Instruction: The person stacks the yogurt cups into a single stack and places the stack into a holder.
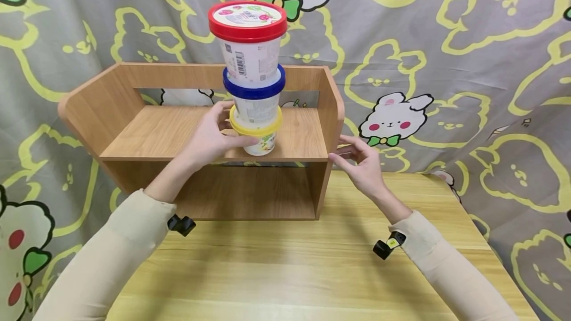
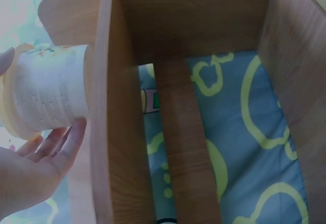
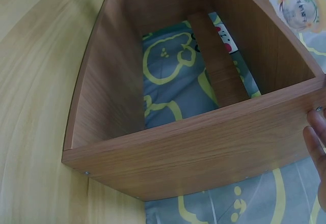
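Note:
Three white tubs stand stacked on the upper board of a wooden desk shelf [image 1: 151, 130]. On top is a red-lidded tub [image 1: 252, 58], below it a blue-lidded tub [image 1: 256, 108], and at the bottom a smaller yellow-lidded tub [image 1: 262, 145]. My left hand [image 1: 211, 135] grips the bottom tub, thumb across its front and fingers round its far left side. In the left wrist view that tub [image 2: 51, 89] lies between thumb and fingers. My right hand [image 1: 363, 167] touches the shelf's right side panel [image 1: 331, 108], thumb at the front edge, fingers against the outer face [image 3: 204, 155].
The shelf stands on a light wood table [image 1: 285, 261], its lower compartment [image 1: 250, 192] facing me. Behind hangs a grey curtain [image 1: 446, 128] with yellow outlines and white cartoon animals. The shelf's back rail [image 1: 178, 76] runs behind the tubs.

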`<state>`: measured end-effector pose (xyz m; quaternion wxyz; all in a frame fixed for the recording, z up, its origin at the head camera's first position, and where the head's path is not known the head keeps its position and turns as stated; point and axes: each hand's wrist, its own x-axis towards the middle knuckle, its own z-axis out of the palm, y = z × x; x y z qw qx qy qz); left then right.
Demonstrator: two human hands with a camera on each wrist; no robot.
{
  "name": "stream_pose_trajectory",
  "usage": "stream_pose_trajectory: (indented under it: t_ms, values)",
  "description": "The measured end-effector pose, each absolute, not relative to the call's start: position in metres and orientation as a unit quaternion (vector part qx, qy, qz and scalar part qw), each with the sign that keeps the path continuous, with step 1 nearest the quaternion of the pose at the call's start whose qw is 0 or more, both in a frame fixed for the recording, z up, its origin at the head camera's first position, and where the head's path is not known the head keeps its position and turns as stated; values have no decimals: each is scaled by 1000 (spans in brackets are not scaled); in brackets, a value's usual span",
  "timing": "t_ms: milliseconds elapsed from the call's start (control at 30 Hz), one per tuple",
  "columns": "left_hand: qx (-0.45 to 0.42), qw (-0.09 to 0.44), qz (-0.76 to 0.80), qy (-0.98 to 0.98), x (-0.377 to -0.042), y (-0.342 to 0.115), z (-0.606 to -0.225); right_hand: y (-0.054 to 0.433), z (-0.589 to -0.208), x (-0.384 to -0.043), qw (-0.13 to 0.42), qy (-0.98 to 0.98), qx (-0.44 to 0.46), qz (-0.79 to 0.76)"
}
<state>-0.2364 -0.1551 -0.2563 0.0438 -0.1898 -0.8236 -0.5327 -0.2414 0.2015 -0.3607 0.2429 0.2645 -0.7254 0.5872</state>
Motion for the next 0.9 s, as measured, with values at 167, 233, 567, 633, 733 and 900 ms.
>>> stream_pose_trajectory:
  t_ms: [167, 233, 567, 633, 733, 900]
  values:
    - [-172, 37, -530, -829, -248, -155, -260, 202, -361, -242, 246, -723, 267, 587]
    - [-168, 34, -533, -829, -251, -155, -261, 201, -361, -242, 248, -723, 267, 587]
    - [-178, 25, -554, -813, -263, -152, -267, 201, -362, -242, 245, -727, 262, 586]
    - [-179, 20, -561, -808, -265, -152, -269, 201, -362, -242, 245, -727, 262, 585]
    - [-183, 16, -565, -804, -268, -152, -270, 201, -363, -243, 246, -727, 263, 585]
    - [-187, 19, -562, -806, -270, -150, -271, 201, -363, -242, 244, -728, 260, 585]
